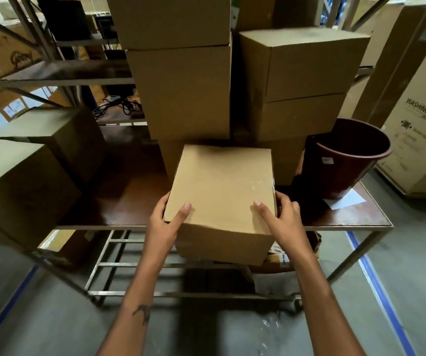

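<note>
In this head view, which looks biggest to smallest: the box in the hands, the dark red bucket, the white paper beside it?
1. held box, though nearness to the camera enlarges it
2. dark red bucket
3. white paper

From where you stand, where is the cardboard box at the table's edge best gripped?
Take the box by its two side faces at the near corners, left hand and right hand coming from either side, thumbs on top. It is wide with no handles, and stacked boxes close off its back.
</note>
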A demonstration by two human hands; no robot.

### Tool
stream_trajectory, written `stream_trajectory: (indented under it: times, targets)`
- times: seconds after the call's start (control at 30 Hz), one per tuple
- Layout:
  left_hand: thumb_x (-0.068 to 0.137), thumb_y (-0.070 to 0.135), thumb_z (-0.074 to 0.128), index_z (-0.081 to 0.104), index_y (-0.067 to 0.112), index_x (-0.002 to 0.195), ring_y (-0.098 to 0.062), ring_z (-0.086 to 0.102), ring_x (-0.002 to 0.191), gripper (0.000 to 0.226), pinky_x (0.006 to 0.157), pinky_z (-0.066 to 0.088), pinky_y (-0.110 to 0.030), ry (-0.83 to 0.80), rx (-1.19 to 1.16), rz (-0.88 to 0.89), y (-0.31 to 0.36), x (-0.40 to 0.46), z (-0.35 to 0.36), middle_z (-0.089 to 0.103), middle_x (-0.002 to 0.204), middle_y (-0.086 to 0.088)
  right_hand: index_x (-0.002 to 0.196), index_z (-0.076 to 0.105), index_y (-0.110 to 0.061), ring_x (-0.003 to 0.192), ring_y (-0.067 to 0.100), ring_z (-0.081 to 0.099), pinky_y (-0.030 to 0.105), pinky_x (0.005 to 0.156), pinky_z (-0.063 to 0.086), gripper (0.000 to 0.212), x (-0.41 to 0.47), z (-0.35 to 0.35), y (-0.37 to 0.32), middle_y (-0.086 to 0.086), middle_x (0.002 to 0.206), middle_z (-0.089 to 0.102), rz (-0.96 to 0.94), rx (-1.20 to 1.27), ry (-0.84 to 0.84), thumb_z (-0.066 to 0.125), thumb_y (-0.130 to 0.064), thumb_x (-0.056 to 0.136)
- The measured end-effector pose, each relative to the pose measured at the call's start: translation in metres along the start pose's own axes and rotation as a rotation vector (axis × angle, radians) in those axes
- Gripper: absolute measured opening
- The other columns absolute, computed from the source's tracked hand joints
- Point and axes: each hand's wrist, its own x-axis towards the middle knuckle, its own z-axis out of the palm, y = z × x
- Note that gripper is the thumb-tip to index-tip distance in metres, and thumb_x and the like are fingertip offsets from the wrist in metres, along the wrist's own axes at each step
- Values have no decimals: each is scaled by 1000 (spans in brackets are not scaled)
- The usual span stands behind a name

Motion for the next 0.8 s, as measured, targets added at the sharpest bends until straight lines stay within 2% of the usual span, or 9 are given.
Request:
stream_trajectory:
  times: [0.1,0.2,0.3,0.37,0.43,0.53,0.63,0.73,0.8]
  targets:
    - [85,57,86,55,47,148,-1,66,124,71,100,59,-32,-31,-27,5,-10,-15,-10,69,132,26,160,34,-33,125,16,50,36,93,50,88,-14,1,3,1,147,40,-23,12,7,72,-69,90]
    - [81,42,93,53,45,153,0,66,125,82,98,60,-26,-52,-41,24,-25,-22,-22,69,136,21,153,38,-38,129,15,52,38,93,54,84,-24,4,9,-7,150,47,-70,67,-15,80,-66,85]
    - [65,44,105,50,51,155,-2,64,128,105,102,60,-36,-99,-11,8,-41,-25,-39,65,141,17,139,41,-45,128,11,53,38,97,54,79,-33,5,14,-18,143,50,-132,89,-6,87,-63,79]
    - [51,54,109,47,52,156,-6,57,137,122,110,57,-46,-102,31,1,-51,-25,-48,56,152,13,133,47,-44,127,7,56,42,100,57,75,-38,7,16,-20,140,55,-173,142,33,91,-60,75]
    - [46,56,109,46,48,157,-9,52,143,128,113,55,-51,-97,54,22,-58,-26,-55,51,156,12,128,52,-40,126,5,60,44,98,61,71,-42,10,18,-20,136,60,-240,181,78,94,-56,74]
    - [51,50,110,49,39,159,-13,53,142,124,113,55,-48,-91,139,117,-61,-25,-60,48,152,12,127,53,-33,120,7,65,32,93,61,69,-48,16,21,-14,130,63,-344,176,123,95,-48,75]
    - [57,31,109,52,32,159,-18,55,142,117,111,57,-44,-72,141,170,-68,-23,-60,44,153,8,128,54,-27,117,6,67,21,92,59,67,-49,22,28,-11,129,64,-372,174,145,96,-38,77]
    - [62,30,107,48,32,163,-15,56,142,117,113,56,-42,-28,186,151,-85,-21,-52,43,159,7,130,54,-29,118,0,65,21,93,59,68,-49,32,41,-15,129,64,-317,123,118,97,-32,78]
    - [70,25,103,49,33,161,-13,61,137,106,111,57,-41,10,228,116,-98,-20,-42,53,154,7,130,54,-34,119,-4,62,27,97,60,66,-49,42,51,-19,128,63,-240,103,97,96,-29,80]
